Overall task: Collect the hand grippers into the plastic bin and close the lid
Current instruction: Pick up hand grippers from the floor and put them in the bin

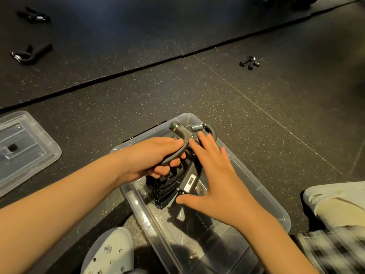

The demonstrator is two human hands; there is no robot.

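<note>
The left hand (156, 155) is clenched around one handle of a grey hand gripper (184, 129), held just over the far end of the clear plastic bin (276, 206). The right hand (215, 178) is released, fingers spread flat above the dark grippers already inside (167, 186). The lid (25, 147) lies on the floor to the left (well apart from the bin). Three more grippers (32, 15) (29, 54) (249, 63) lie farther off on the floor.
</note>
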